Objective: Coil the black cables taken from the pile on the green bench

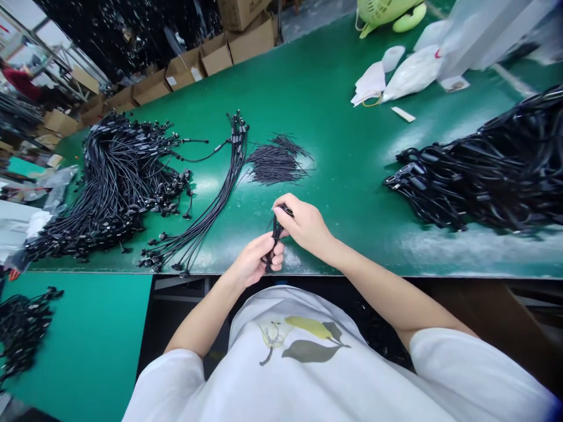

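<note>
A folded black cable (275,230) stands upright between my hands, close to the front edge of the green table. My left hand (257,258) is closed around its lower part. At its top, the fingers of my right hand (303,223) pinch the cable near one end; the fingertips partly hide what they grip. Just beyond my hands lies a pile of short thin black ties (279,161). To the left of that pile stretches a loose bundle of straight black cables (220,193).
A large heap of black cables (118,176) covers the table's left side. More coiled cables (484,164) are stacked at the right. White plastic bags (413,76) and a light green basket (382,14) sit at the back. Cardboard boxes (189,67) line the far edge.
</note>
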`<state>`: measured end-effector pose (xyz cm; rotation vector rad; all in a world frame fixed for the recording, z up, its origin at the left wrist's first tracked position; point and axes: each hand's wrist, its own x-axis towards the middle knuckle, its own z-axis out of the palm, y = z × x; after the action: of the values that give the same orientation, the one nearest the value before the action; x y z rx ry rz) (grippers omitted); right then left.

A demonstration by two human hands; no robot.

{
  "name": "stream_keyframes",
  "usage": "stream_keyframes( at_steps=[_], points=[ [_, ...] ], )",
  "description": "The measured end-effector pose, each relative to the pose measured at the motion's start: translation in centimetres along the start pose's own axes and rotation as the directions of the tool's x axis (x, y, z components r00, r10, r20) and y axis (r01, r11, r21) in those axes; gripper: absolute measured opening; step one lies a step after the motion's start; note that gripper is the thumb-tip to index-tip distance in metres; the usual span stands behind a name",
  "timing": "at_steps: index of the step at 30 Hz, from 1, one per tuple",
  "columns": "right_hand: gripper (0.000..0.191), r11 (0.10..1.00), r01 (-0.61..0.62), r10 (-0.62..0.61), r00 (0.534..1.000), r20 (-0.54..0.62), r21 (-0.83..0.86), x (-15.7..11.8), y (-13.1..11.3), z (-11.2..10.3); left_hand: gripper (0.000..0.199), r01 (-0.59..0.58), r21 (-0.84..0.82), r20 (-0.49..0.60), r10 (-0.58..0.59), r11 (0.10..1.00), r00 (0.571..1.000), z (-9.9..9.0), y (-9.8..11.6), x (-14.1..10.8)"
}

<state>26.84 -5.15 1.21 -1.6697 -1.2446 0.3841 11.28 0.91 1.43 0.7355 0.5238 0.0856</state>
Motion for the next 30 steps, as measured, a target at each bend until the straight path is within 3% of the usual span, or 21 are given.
stream_keyframes(
  at_steps=[4, 8, 12, 16, 20, 23, 27, 28, 30],
  points=[
    [0.023, 0.958, -0.133, 0.105, 0.987, 0.122, 0.254, -0.5, 0.7, 0.5, 0.039, -0.008, 0.057, -0.083, 0.013, 0.998, 0.997, 0.0, -1.0, 0.1],
    [0.022, 0.911, -0.221, 0.210, 0.975, 0.071, 0.349, -0.6, 1.7, 1.2, 0.041, -0.082, 0.068, -0.174, 0.093, 0.994, 0.980, 1.0, -1.7, 0.6],
    [0.019, 0.930, -0.192, 0.214, 0.976, -0.037, 0.313, -0.4, 2.0, 0.4, 0.038, -0.037, 0.017, -0.096, 0.038, 0.999, 0.995, 1.4, -1.3, 1.1],
    [0.018, 0.955, -0.142, 0.155, 0.988, -0.028, 0.261, -0.4, 2.1, -0.8, 0.039, 0.086, 0.024, -0.002, -0.086, 0.996, 0.996, 0.8, -1.2, 1.3],
    [0.020, 0.927, -0.186, 0.200, 0.980, -0.010, 0.326, -0.6, 2.9, -0.5, 0.045, 0.122, 0.077, -0.046, -0.118, 0.990, 0.992, 0.3, -2.0, 1.7],
    [0.027, 0.819, -0.262, 0.321, 0.947, -0.028, 0.510, -1.2, 3.2, 0.7, 0.052, 0.053, 0.134, -0.113, -0.037, 0.990, 0.993, 0.3, -2.8, 2.2],
    [0.049, 0.546, -0.306, 0.470, 0.882, 0.017, 0.780, -3.1, 2.6, 2.6, 0.053, -0.016, 0.332, -0.204, 0.088, 0.943, 0.975, 0.4, -4.2, 3.3],
    [0.049, 0.500, -0.340, 0.485, 0.872, 0.067, 0.797, -3.7, 2.6, 2.9, 0.051, -0.013, 0.436, -0.201, 0.111, 0.900, 0.973, 0.4, -4.5, 3.5],
    [0.045, 0.497, -0.416, 0.499, 0.855, 0.141, 0.762, -4.5, 3.0, 2.7, 0.044, -0.036, 0.683, -0.110, 0.152, 0.730, 0.982, 0.1, -4.8, 3.6]
  ],
)
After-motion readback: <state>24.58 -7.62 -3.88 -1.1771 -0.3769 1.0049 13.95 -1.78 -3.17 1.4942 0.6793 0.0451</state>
